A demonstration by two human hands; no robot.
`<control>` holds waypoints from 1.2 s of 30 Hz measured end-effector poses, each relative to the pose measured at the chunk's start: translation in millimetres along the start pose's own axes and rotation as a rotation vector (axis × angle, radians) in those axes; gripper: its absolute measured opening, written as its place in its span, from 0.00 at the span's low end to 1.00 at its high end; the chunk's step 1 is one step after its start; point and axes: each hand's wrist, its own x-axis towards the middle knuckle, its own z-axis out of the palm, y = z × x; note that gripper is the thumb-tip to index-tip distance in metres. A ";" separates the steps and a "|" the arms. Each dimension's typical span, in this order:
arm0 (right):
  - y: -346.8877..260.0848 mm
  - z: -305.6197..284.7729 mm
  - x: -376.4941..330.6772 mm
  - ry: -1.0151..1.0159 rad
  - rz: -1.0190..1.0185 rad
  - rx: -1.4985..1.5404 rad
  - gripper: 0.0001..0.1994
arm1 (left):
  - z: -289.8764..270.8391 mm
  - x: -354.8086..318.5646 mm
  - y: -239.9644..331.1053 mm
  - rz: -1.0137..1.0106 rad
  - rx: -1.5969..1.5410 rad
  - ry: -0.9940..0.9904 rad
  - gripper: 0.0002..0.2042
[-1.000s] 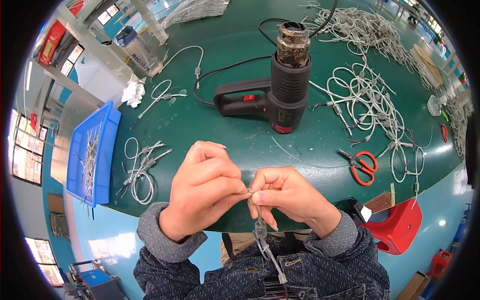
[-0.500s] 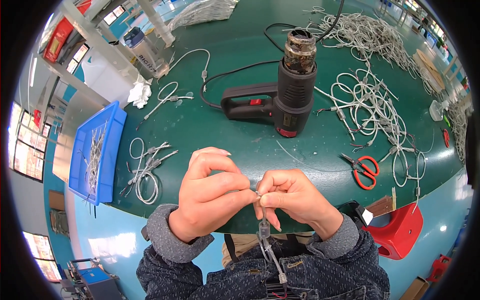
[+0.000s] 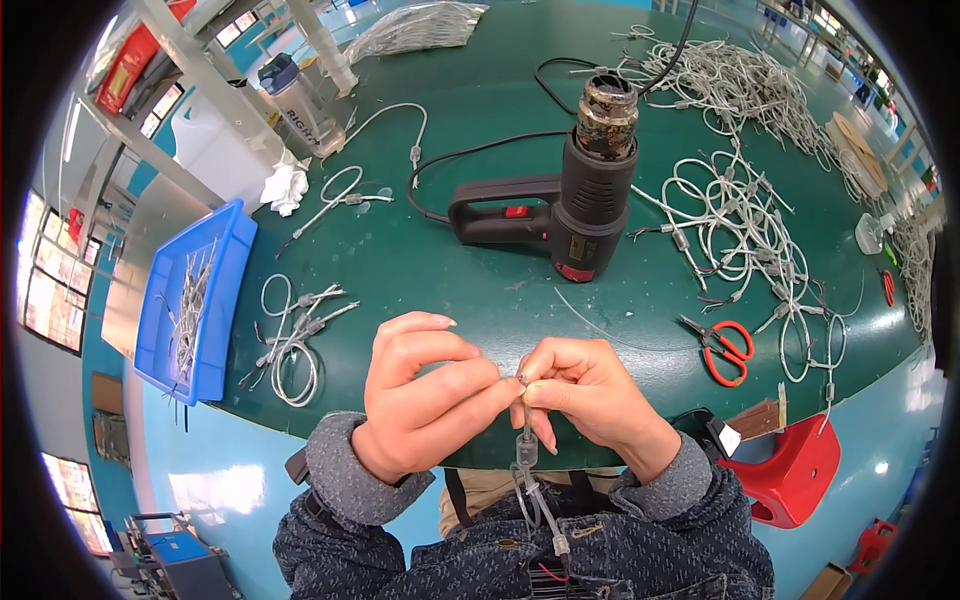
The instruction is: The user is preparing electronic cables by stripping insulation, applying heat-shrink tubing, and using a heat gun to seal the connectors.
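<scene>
Over the table's near edge, a grey-white cable [image 3: 527, 452] with clear sleeves hangs down in front of my jacket, thin wires showing at its lower end. My right hand [image 3: 595, 395] pinches its upper end between thumb and forefinger. The fingertips of my left hand [image 3: 430, 395] are closed at that same tip, meeting the right fingertips. What exactly lies between them is too small to make out. Beyond my hands lies a black heat gun [image 3: 590, 200] with a scorched metal nozzle. Orange-handled scissors [image 3: 725, 352] rest to the right of my right hand.
Left stands a blue tray [image 3: 225, 300] of short wires, beside a small bundle of cables [image 3: 292, 345]. Tangled cables [image 3: 735, 215] spread on the right, with a larger heap [image 3: 740, 80] behind. A bottle [image 3: 300, 110] stands far left; a red stool [image 3: 800, 475] is below right.
My hands stay joined at the cable's tip, with only slight finger movement. The whole view has shifted a little; nothing on the table has been moved.
</scene>
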 end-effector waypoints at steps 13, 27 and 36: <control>-1.1 3.9 0.8 0.007 -0.037 -0.077 0.04 | 10.3 -1.0 0.5 -0.371 -0.460 0.034 0.10; -7.9 7.7 -0.9 0.013 0.081 -0.075 0.08 | 9.8 7.3 -0.4 -0.382 -0.357 -0.077 0.05; -6.6 6.6 -1.0 0.001 0.083 -0.016 0.09 | 10.6 2.0 -2.2 -0.498 -0.469 -0.055 0.09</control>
